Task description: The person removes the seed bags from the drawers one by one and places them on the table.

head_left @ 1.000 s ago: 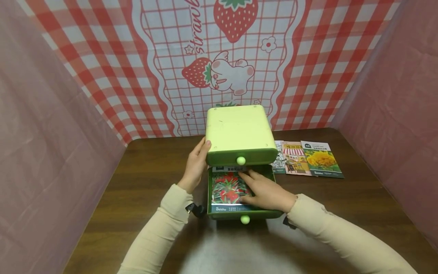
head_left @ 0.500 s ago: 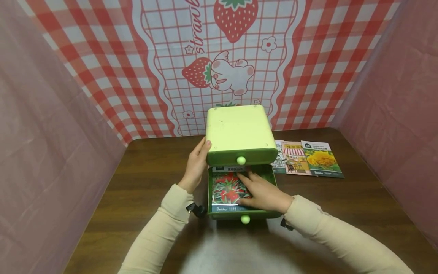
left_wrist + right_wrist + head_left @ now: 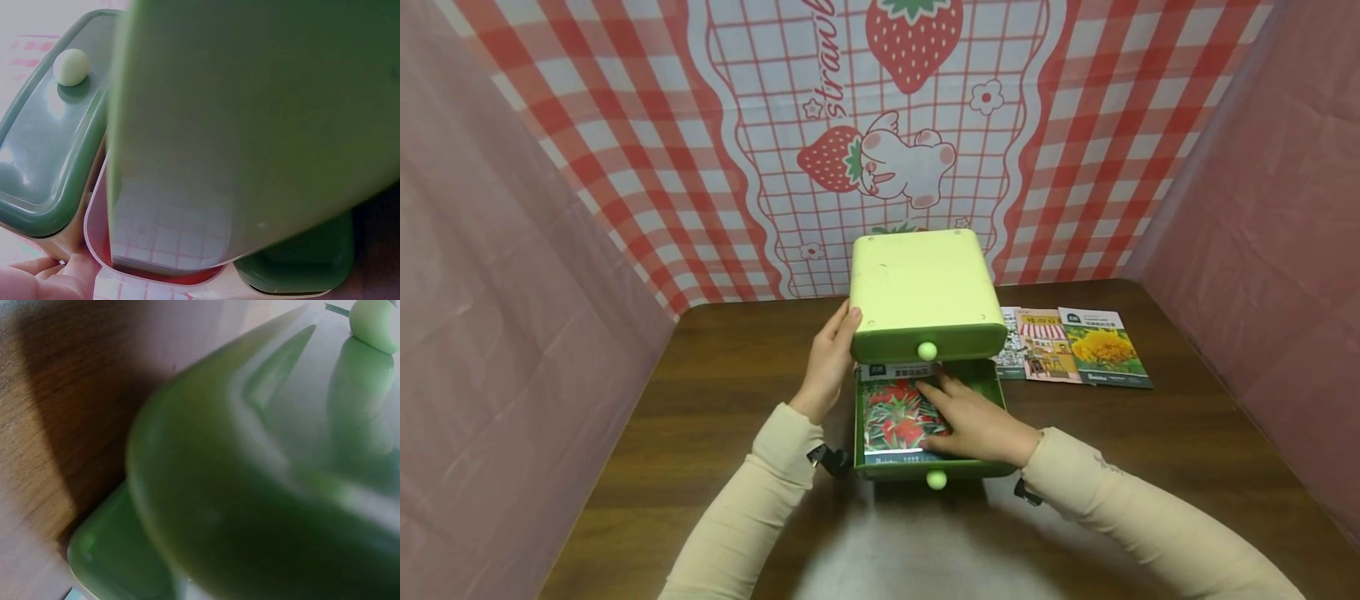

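A small cabinet [image 3: 925,279] with a pale yellow-green casing and round-knobbed green drawers stands on the table. Its upper drawer [image 3: 887,345] is closed; the drawer below [image 3: 936,472] is pulled out. My left hand [image 3: 826,367] rests against the cabinet's left side, thumb near the front corner. Inside the pulled-out drawer lies a seed packet [image 3: 897,417] with red flowers on it. Over the packet's right part reaches my right hand [image 3: 977,421], fingers spread and thumb on the packet. The pulled-out drawer fills much of the left wrist view; the right wrist view shows no hand.
Right of the cabinet lie a yellow-flower packet [image 3: 1105,350], a packet with a shopfront picture [image 3: 1048,350] and a partly hidden white-flower packet [image 3: 1012,350]. A checked strawberry cloth [image 3: 760,167] hangs behind the wooden table [image 3: 737,350]. Pink cloth [image 3: 1247,250] hangs at both sides.
The red-flower packet has slid slightly toward the drawer's front, its lower label now partly hidden. The right hand has shifted slightly left with it; the left hand stays in place.
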`<state>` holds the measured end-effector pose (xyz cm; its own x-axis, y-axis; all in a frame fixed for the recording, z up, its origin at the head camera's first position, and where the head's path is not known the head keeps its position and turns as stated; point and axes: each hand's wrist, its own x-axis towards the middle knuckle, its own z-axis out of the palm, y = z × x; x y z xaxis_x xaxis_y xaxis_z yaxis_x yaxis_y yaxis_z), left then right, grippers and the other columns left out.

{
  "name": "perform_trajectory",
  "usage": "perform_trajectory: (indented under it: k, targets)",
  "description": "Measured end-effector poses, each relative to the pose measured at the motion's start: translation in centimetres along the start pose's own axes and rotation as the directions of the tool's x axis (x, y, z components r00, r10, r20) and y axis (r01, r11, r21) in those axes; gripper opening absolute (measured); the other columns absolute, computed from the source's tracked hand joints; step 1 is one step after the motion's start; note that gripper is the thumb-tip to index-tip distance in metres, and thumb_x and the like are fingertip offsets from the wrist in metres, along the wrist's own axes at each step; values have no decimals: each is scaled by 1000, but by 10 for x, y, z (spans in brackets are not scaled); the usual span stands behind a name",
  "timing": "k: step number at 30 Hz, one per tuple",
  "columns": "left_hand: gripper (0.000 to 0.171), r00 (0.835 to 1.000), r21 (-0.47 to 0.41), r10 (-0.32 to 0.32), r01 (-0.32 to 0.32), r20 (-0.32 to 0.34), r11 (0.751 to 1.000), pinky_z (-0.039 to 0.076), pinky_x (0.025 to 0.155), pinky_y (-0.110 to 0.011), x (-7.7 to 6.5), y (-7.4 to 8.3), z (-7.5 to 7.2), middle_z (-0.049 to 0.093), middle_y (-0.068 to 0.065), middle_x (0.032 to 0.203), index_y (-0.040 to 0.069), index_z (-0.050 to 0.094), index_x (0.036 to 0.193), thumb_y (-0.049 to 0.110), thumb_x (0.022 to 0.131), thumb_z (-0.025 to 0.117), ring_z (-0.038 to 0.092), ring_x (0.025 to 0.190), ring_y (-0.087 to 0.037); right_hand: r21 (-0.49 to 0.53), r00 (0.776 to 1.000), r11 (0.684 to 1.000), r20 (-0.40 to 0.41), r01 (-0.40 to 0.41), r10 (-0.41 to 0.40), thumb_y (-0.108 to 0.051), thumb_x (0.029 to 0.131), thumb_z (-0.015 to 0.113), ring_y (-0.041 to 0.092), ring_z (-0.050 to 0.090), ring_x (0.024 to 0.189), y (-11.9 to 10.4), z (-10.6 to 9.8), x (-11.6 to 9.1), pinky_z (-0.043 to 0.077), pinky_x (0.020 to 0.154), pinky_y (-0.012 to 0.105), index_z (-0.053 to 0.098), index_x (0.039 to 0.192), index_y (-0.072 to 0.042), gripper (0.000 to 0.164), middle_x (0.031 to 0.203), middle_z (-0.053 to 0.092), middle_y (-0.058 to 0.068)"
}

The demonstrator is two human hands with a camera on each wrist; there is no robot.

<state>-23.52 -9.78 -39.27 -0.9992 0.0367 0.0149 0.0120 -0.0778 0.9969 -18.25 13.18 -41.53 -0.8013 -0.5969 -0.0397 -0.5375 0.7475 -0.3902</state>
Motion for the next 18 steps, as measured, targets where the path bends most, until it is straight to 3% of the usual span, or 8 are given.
perform_trajectory:
  k: [12, 18]
  targets:
    - [64, 1000, 10, -6, 6, 3, 1000, 53, 78, -26, 0, 0, 0, 42, -2, 153, 26, 33, 154, 54, 98, 49, 62, 94, -10, 185, 996, 980, -27, -75, 81, -33, 92, 68, 44, 48, 131, -6, -8, -2, 50, 96, 54, 33, 153, -7, 75, 157, 22, 30]
    - [63, 1000, 5, -7, 7, 5, 1000, 53, 80, -26, 0, 0, 0, 40, -1, 154, 26, 33, 153, 53, 99, 49, 61, 99, -12, 335, 988, 938, -91, -86, 123, -22, 95, 63, 42, 44, 135, -4, -9, -3, 44, 106, 56, 35, 150, 2, 66, 154, 34, 28]
